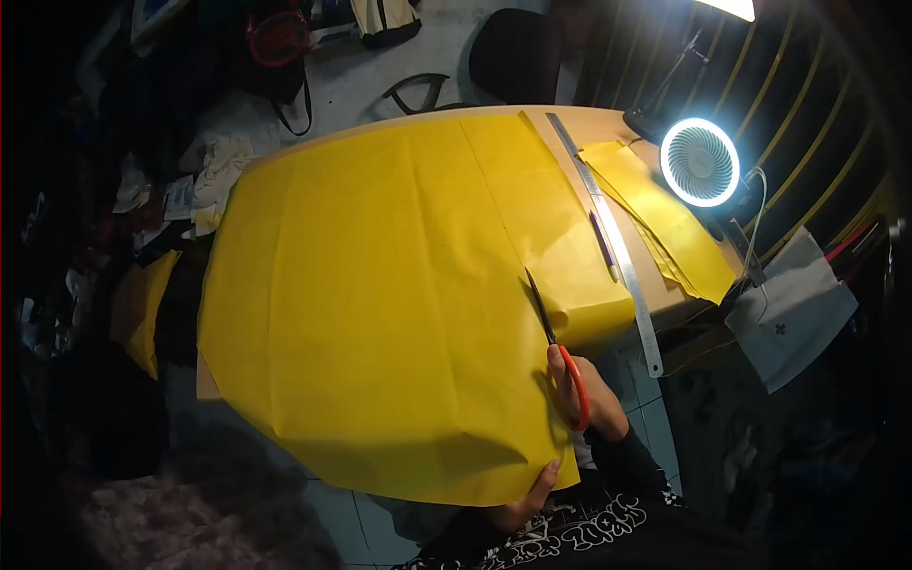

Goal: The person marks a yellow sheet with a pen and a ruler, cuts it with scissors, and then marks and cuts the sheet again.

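Note:
A large yellow sheet (361,285) with soft creases covers most of the table, and its near edge hangs toward me. My right hand (594,394) grips a pair of scissors (572,375) with red handles and dark blades. The blades lie along a slit in the sheet, their tips pointing away from me. From near the tips a thin dark line runs on to the far edge. My left hand (532,502) holds the sheet's near edge, its thumb on top and the other fingers hidden underneath. A purple pen (603,245) rests on the sheet's right part.
A long metal ruler (613,233) lies right of the sheet, beside folded yellow pieces (670,228). A lit ring-shaped fan (699,162) stands at the table's right back. A white cloth bag (793,313) hangs to the right. Behind the table is a dark chair (516,55).

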### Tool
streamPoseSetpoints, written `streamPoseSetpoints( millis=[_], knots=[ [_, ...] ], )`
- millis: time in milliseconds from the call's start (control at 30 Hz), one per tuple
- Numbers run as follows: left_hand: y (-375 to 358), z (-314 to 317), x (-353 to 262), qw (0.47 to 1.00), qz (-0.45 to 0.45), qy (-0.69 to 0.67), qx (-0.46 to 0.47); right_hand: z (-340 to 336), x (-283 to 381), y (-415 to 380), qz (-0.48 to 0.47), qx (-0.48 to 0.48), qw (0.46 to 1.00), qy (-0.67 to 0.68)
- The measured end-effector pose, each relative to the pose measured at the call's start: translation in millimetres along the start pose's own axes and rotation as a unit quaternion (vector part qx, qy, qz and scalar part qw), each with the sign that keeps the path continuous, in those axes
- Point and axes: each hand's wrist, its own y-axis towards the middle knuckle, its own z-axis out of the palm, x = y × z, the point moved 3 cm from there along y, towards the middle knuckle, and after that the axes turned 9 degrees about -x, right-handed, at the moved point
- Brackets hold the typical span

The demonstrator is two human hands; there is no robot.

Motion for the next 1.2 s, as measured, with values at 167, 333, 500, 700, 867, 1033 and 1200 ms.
streamPoseSetpoints(
  millis=[167,333,500,700,867,1033,1200],
  knots=[
    [-1,-3,0,0.997,0.049,0.055,0.016,0,2,0,0.005,0.007,1.0,0.006],
    [-1,-4,0,0.998,0.028,0.048,0.015,2,-2,1,0.001,-0.006,1.0,0.007],
    [-1,-4,-1,0.999,0.011,0.035,-0.016,1,5,-1,0.007,-0.015,1.0,0.013],
    [-3,-6,3,0.998,0.033,0.044,0.039,2,0,1,0.003,-0.007,1.0,0.007],
    [-3,-4,-3,0.999,0.036,0.019,0.007,1,3,1,0.014,0.009,1.0,0.01],
    [0,-6,-10,0.997,0.066,0.036,0.013,2,9,1,0.015,0.006,1.0,0.003],
    [-1,-8,-6,1.0,0.013,0.014,0.008,4,9,4,-0.007,0.005,1.0,-0.003]
  ],
)
